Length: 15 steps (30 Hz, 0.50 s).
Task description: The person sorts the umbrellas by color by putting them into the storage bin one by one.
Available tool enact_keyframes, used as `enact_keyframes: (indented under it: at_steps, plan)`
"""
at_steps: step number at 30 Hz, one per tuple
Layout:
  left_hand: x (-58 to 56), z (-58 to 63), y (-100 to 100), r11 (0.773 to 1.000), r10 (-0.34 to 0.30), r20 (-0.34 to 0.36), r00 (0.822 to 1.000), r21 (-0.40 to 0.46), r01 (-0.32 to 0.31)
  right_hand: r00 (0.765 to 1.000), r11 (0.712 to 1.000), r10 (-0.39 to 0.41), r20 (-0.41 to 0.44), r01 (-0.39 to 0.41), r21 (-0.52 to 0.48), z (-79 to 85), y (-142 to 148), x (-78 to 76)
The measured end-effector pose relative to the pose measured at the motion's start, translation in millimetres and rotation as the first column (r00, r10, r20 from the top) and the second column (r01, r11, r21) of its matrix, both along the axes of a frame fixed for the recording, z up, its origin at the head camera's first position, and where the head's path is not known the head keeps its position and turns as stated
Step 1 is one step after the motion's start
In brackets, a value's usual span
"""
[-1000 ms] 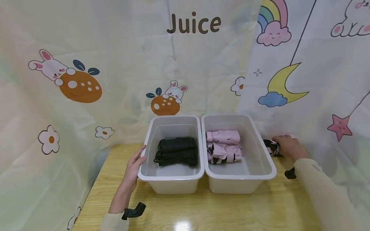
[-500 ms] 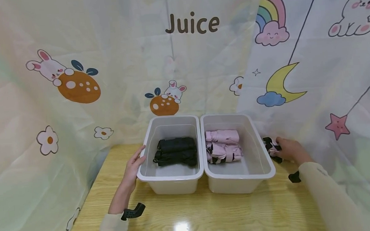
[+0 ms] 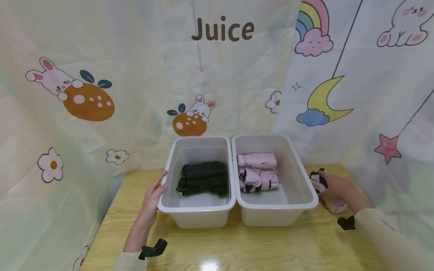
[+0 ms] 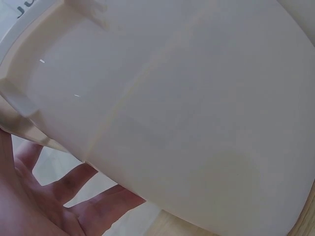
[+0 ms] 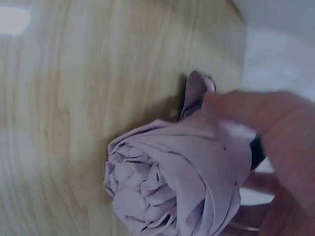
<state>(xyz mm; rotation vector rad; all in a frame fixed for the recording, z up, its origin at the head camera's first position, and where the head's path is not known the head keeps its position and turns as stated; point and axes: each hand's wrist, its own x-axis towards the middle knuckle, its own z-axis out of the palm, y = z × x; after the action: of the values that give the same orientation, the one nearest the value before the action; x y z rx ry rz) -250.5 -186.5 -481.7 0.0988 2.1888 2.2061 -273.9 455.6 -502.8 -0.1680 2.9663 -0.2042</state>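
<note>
My left hand (image 3: 152, 198) rests against the left side of a grey-white plastic bin (image 3: 202, 209); in the left wrist view its spread fingers touch the outer wall. Two folded black umbrellas (image 3: 205, 169) lie inside that bin. Folded pink umbrellas (image 3: 257, 161), some with black patches, lie in the adjoining bin (image 3: 276, 208). Right of this bin, my right hand (image 3: 337, 188) grips another folded pink umbrella (image 5: 182, 167) just over the table. Its gathered cloth end shows in the right wrist view; my fingers and palm hide part of it.
The two bins stand side by side on a wood-grain table (image 3: 245, 252), close to a printed curtain (image 3: 145, 94) at the back. More of the curtain hangs at the left and right sides of the table.
My right hand has drawn the pink umbrella nearer and turned it, so its pink end now shows below the hand. My left hand stays at the bin. The head view has shifted slightly.
</note>
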Motion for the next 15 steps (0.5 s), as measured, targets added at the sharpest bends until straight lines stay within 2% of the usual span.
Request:
enact_keyframes:
  at_steps: [3, 6, 10, 15]
  plan:
    - [1.0, -1.2, 1, 1.0, -0.003, 0.006, 1.0, -0.002, 0.003, 0.999, 1.0, -0.025, 0.034, 0.025, -0.003, 0.1, -6, 11.3]
    - [-0.4, -1.1, 3, 1.0, -0.014, -0.001, 1.0, -0.001, 0.014, 0.998, 0.999, -0.046, 0.03, 0.047, -0.007, 2.3, -10, 18.5]
    - [-1.5, 2.1, 2, 1.0, -0.003, -0.002, 1.0, -0.019, 0.003, 0.998, 0.998, -0.055, -0.015, 0.055, -0.003, 4.9, -12, 22.1]
    - [-0.3, 4.3, -1, 0.999, 0.004, 0.024, 1.0, -0.035, -0.003, 0.997, 0.995, -0.079, 0.005, 0.079, -0.053, 2.2, -14, 26.6]
